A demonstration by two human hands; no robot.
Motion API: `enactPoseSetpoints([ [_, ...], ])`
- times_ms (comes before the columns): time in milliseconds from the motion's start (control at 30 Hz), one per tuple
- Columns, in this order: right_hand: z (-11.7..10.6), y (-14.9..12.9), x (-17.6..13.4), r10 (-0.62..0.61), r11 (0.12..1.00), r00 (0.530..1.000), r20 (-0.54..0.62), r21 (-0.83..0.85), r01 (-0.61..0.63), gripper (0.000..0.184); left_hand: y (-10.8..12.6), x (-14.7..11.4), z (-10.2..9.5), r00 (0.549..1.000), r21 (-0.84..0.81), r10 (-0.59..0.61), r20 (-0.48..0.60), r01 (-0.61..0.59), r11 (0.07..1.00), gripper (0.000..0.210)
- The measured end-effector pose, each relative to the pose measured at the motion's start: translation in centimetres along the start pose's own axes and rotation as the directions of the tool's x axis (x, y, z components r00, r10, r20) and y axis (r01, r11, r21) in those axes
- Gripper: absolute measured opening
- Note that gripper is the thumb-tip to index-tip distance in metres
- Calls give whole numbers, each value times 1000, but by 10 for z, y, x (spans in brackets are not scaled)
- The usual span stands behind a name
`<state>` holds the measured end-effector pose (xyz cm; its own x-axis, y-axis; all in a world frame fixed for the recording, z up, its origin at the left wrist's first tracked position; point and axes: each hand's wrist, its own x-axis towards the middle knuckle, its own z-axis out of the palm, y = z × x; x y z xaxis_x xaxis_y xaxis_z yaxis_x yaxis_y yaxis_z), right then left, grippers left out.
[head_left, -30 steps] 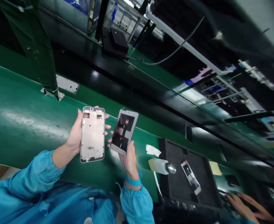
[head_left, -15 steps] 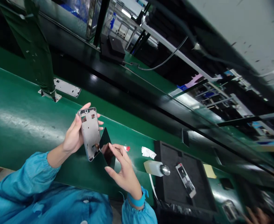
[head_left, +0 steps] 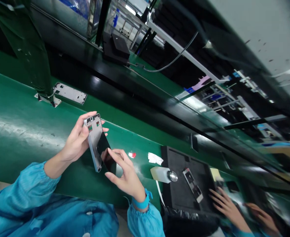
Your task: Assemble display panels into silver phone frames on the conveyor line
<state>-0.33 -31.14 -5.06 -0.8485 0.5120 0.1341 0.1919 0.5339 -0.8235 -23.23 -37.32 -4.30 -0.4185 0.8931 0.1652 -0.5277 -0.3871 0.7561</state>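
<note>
My left hand (head_left: 77, 140) is closed around a silver phone frame (head_left: 94, 130), which it holds tilted above the green bench. Its inner side faces me, with small cutouts near the top. In my right hand (head_left: 126, 174) is a dark, glossy phone screen (head_left: 107, 153), held at its edges between thumb and fingers. The screen overlaps the lower right part of the frame at an angle. The flex cable seen earlier is now hidden behind it.
Another phone frame (head_left: 71, 93) lies beyond my left hand, beside a green-sleeved post (head_left: 40, 65). To the right are a bottle (head_left: 161, 174), white tissue (head_left: 155, 158) and a black tray (head_left: 177, 194) with a phone part (head_left: 192, 184). A co-worker's hands (head_left: 230, 209) reach in near the tray.
My right hand has moved the screen left, closer over the frame, covering more of its lower part. A co-worker's hands have come further into view at the lower right.
</note>
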Motion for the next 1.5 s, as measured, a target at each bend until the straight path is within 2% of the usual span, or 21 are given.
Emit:
enactPoseSetpoints([
  [133, 13, 2, 7, -14, 983, 993, -116, 178, 35, 74, 0, 3, -7, 996, 153, 53, 69, -63, 986, 46],
  [233, 11, 3, 0, 35, 965, 988, -151, 263, 6, 76, 5, 7, -11, 997, 146, 48, 64, -56, 988, 44],
  [400, 4, 4, -14, 52, 977, 994, -95, 209, -31, 74, 10, 9, -11, 998, 138, 28, 60, -37, 990, 43],
  [500, 15, 6, -7, 15, 978, 994, -109, 209, 8, 79, 4, 8, -12, 988, 196, 72, 140, -99, 976, 42],
  [600, 33, 9, 6, 42, 962, 986, -159, 273, 4, 85, -3, 9, -15, 971, 258, 138, 197, -187, 948, 44],
  [733, 49, 15, 19, 65, 948, 980, -186, 318, -3, 92, -6, 13, -23, 963, 341, 169, 208, -233, 910, 44],
  [867, 48, 15, 22, 40, 946, 988, -151, 323, 11, 97, -3, 17, -26, 951, 361, 224, 212, -289, 887, 44],
  [1033, 38, 6, 21, 46, 962, 997, -64, 271, -27, 96, 3, 13, -24, 968, 387, 166, 190, -229, 893, 46],
  [1300, 57, -1, 30, 158, 924, 976, -147, 371, -93, 108, 7, 5, -20, 984, 481, 121, 133, -171, 860, 47],
  [1367, 57, 0, 33, 115, 952, 979, -167, 302, -60, 106, 10, 3, -19, 985, 461, 116, 128, -163, 872, 48],
  [1500, 55, 5, 43, -52, 983, 968, -245, 158, 93, 89, 9, -3, -14, 988, 406, 96, 122, -138, 904, 52],
])
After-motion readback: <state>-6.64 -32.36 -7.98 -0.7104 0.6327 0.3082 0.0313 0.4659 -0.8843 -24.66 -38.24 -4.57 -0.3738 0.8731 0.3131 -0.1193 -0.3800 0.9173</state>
